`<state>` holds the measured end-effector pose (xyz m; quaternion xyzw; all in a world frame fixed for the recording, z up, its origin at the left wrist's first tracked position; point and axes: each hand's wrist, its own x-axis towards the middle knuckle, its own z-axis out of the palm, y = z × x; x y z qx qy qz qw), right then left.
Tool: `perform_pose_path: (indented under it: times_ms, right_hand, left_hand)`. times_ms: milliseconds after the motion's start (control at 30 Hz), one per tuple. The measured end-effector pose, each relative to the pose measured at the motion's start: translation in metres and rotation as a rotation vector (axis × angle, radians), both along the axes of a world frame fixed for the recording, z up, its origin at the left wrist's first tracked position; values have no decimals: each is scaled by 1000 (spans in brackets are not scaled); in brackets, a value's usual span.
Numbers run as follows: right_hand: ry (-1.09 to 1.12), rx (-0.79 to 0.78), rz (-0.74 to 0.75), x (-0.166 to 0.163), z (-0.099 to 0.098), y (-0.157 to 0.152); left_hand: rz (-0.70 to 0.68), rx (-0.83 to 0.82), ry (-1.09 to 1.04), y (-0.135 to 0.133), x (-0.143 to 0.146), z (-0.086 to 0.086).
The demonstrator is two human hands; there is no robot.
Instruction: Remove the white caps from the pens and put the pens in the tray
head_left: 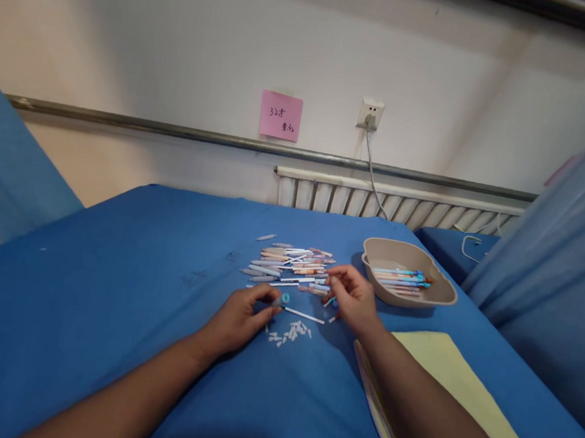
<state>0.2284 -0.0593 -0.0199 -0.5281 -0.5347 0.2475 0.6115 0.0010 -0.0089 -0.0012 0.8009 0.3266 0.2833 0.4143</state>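
My left hand (246, 314) is closed in a pinch on a short pen part whose round teal end (285, 298) points away from the fingers. A thin white pen refill (304, 315) reaches rightward from those fingertips; I cannot tell if they grip it. My right hand (352, 296) is closed at the right edge of a pile of pen parts (294, 266), fingertips together, and what it holds is hidden. Pale barrels and white refills make up that pile. Small white tips (292, 332) lie scattered on the blue cloth just in front of the left hand.
A beige basin (442, 293) holding several pens (401, 280) stands right of the pile. Yellow sheets (442, 369) lie under my right forearm. Behind the blue-covered bed (119, 260) are a radiator (334, 195), a metal rail (203, 135) and a plugged-in cord (371, 164).
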Motion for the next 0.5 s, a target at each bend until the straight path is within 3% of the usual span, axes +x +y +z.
perform_pose_path:
  times_ms: [67,133,267,367,500]
  right_hand:
    - [22,-43,-78,18,4,4]
    - [-70,-191,-90,34,5,6]
    - [-550,-468,-48,52,6,2]
    - [-797,-519,-32,49,8,-4]
    - [-850,-486,-6,33,8,-9]
  left_hand:
    - [19,-101,-43,0,2,1]
    - [12,-224,-109,-1,4,3]
    - [-30,-390,-183,0,7,2]
    - [-17,-503,-225,4,7,-2]
    - [20,-683,-319,8,6,-5]
